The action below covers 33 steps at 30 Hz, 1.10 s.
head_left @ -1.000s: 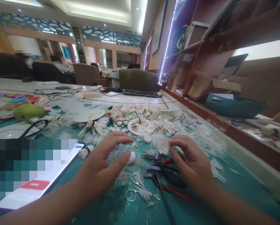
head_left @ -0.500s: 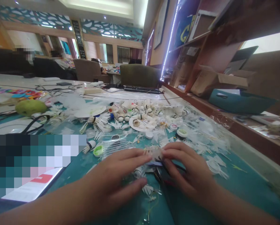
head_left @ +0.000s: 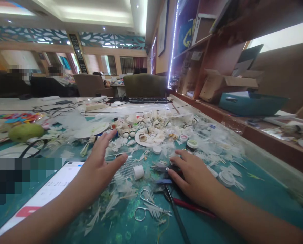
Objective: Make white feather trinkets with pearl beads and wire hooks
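Note:
My left hand [head_left: 102,157] is raised over the left part of the clutter, fingers and thumb spread, holding nothing. My right hand [head_left: 192,171] is low at centre right, its thumb and fingers around the dark handles of a pair of pliers [head_left: 161,168]; its palm side is hidden. The plier jaws point left. A white cylinder [head_left: 138,172] lies between the hands, beside a sheet of small pearl beads [head_left: 126,166]. Silver scissors [head_left: 144,203] lie open nearer me on cut white feathers [head_left: 112,204]. A black-handled tool [head_left: 175,211] and a red handle [head_left: 192,206] are below my right hand.
A heap of shuttlecocks [head_left: 155,123] and a white plate [head_left: 141,141] are farther back. Small tubs [head_left: 192,144] stand right of them. A phone [head_left: 43,195] lies under my left forearm, a green fruit [head_left: 26,132] at left. The shelf holds a teal basket [head_left: 253,105].
My hands have parted. The left moved up and left, away from the small white piece both held. The right came slightly lower, around the pliers. The white cylinder and scissors now show plainly.

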Each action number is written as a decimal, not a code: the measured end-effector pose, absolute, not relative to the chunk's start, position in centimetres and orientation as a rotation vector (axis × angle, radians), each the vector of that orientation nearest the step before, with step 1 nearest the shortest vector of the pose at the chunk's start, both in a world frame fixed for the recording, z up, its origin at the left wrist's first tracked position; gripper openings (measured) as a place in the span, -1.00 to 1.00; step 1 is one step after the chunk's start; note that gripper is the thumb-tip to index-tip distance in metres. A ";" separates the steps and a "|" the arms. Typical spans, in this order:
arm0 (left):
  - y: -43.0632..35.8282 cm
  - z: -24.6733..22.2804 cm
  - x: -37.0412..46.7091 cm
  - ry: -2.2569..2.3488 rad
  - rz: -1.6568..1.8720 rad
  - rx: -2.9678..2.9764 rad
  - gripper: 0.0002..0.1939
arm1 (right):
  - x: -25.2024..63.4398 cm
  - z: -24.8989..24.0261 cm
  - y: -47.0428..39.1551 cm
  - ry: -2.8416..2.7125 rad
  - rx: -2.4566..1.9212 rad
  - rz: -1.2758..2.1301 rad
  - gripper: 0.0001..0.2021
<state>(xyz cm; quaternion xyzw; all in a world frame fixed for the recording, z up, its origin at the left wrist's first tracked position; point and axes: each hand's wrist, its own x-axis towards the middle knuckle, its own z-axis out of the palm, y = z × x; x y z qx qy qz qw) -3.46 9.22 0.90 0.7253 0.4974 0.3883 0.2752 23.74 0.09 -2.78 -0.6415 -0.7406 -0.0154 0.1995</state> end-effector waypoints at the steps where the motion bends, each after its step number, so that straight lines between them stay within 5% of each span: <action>1: 9.0 0.8 -3.4 1.305 1.050 2.014 -0.25 | 23.8 -2.8 0.1 -2.064 -1.790 -0.027 -0.65; 10: 8.4 -0.7 -3.1 1.284 0.807 2.164 -0.34 | 24.2 -2.9 0.7 -1.980 -1.581 0.146 -0.78; 19: 6.6 0.0 -2.5 0.881 0.976 2.299 -0.77 | 23.8 -2.3 0.2 -1.805 -1.295 0.188 -0.85; 27: 4.3 -1.0 -2.2 0.609 0.714 2.321 -0.61 | 21.2 -2.4 -0.8 -1.335 -1.099 0.904 -0.91; 33: 4.6 -0.6 -1.5 0.537 0.715 2.074 -0.70 | 20.9 -2.2 -1.2 -1.329 -1.113 0.935 -0.92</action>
